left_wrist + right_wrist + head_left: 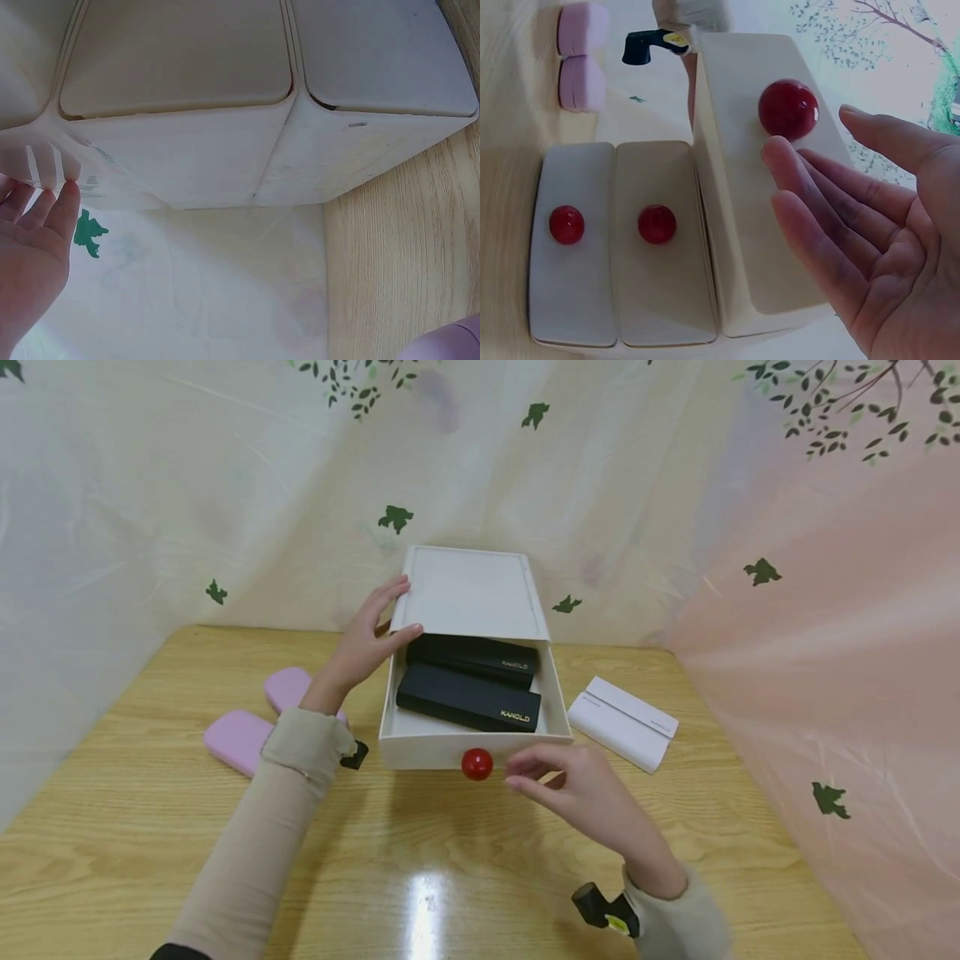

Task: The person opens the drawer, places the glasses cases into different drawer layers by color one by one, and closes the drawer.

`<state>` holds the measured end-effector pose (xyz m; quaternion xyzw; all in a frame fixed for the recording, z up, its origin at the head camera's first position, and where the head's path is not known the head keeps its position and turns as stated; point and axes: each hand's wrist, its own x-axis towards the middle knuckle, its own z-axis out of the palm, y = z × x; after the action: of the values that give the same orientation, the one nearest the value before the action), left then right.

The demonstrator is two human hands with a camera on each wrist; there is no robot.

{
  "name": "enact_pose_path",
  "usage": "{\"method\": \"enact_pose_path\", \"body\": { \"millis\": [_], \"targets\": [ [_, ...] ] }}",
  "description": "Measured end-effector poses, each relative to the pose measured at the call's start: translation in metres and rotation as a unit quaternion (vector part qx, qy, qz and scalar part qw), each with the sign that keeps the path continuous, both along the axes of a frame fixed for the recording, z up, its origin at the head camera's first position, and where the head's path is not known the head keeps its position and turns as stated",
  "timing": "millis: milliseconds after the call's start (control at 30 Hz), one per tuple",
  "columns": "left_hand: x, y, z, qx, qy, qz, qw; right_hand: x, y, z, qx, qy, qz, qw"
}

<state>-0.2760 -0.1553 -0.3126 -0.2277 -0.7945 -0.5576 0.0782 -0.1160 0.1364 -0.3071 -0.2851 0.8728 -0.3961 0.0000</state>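
Observation:
A white drawer cabinet (472, 589) has its top drawer (420, 752) pulled out. Two black cases (468, 697) marked KANOLD lie inside the drawer, one overlapping the other. With fingers spread, my left hand (362, 647) rests against the cabinet's upper left side; its fingertips (71, 191) also show in the left wrist view. Just right of the drawer's round red knob (477, 764) is my right hand (588, 797), its fingers loosely bent and holding nothing. Two lower drawers (574, 292) with red knobs (658, 224) appear closed in the right wrist view.
On the wooden table (450, 877), a white folded case (624, 724) lies right of the cabinet. Two pink cases (238, 741) lie to the left, partly behind my left arm. A leaf-patterned curtain (300, 485) hangs behind the table and along its right side.

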Motion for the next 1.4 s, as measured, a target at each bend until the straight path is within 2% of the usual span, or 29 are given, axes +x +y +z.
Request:
{"method": "enact_pose_path", "body": {
  "millis": [267, 433, 600, 1033, 1200, 1400],
  "targets": [
    [0.001, 0.000, 0.000, -0.002, -0.003, 0.000, 1.0000, -0.004, -0.011, -0.015, -0.044, -0.071, -0.007, 0.9965],
    [0.000, 0.000, -0.001, -0.004, -0.006, 0.001, 1.0000, -0.004, -0.018, -0.020, -0.075, -0.123, -0.017, 0.9894],
    [0.000, 0.000, -0.002, -0.003, -0.003, 0.003, 1.0000, -0.004, -0.024, -0.025, -0.105, -0.155, -0.020, 0.9821],
    [0.000, -0.001, -0.002, -0.006, 0.004, 0.005, 1.0000, -0.002, -0.030, -0.035, -0.177, -0.182, -0.037, 0.9666],
    [0.000, -0.001, -0.002, -0.003, 0.005, 0.006, 1.0000, 0.001, -0.034, -0.036, -0.215, -0.189, -0.061, 0.9563],
    [0.001, 0.000, -0.001, -0.001, 0.005, 0.006, 1.0000, 0.004, -0.041, -0.039, -0.260, -0.163, -0.089, 0.9475]
  ]
}}
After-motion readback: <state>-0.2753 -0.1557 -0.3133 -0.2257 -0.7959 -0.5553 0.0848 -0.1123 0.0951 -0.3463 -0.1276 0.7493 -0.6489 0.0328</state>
